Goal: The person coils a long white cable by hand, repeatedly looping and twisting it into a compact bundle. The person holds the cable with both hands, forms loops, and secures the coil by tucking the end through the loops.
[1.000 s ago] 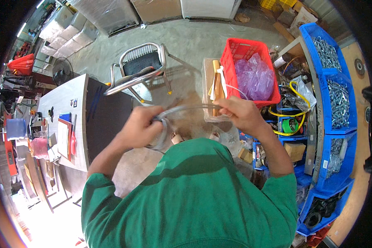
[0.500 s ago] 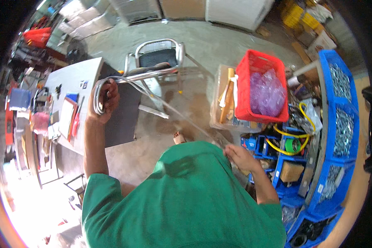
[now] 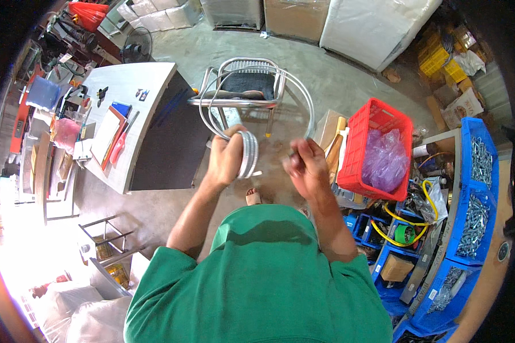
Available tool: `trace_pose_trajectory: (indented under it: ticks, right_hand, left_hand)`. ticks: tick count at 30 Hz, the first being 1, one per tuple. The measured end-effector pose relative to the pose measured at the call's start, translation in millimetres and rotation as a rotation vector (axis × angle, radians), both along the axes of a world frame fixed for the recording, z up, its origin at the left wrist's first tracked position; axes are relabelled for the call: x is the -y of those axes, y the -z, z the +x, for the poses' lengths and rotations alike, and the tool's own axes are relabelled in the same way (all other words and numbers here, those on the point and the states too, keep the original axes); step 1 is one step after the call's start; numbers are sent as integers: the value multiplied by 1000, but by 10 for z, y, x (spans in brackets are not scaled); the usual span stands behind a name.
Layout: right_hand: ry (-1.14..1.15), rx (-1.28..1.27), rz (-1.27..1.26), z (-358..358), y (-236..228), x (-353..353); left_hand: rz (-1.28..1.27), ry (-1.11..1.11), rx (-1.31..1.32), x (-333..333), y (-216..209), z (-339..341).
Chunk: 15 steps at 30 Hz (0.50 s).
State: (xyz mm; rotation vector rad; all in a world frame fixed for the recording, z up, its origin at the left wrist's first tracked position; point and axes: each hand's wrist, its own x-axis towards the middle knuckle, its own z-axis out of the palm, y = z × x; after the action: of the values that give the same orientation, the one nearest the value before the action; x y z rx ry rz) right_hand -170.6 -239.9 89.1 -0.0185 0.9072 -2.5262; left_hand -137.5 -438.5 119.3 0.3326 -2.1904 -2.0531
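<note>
My left hand (image 3: 224, 159) is closed around a coil of shiny grey-white tubing (image 3: 249, 155), several turns bunched side by side. From the coil, a wide loop of the same tubing arcs up in front of the metal chair (image 3: 247, 86) and comes down to my right hand (image 3: 308, 167). The fingers of that hand are curled round the tubing and slightly blurred by motion. Both hands are raised in front of my body, a short gap apart. Whether the strand is clear hose or coated cable cannot be made out.
On the left stands a desk (image 3: 126, 77) with a clipboard (image 3: 110, 132) and scissors-like red-handled tool (image 3: 119, 147). To the right, a red crate (image 3: 355, 171) holds purple plastic bags (image 3: 381, 160). Blue bins (image 3: 462, 226) of screws line the right side, beside a yellow hose (image 3: 426, 214).
My right hand has risen from low on the right toward my left hand. The stretched strand is now a wide raised loop. My left hand has moved right, and the view has shifted.
</note>
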Motion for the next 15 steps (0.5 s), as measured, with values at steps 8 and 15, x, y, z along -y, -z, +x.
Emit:
trace_pose_trajectory:
  ticks: [8,15]
  right_hand:
    - [-59,-36,15,-17,2,551]
    - [-302,128,-195,110,91,346]
  left_hand:
    - [-161,-70,22,-9,85,50]
    - [58,156,75,-10,207,40]
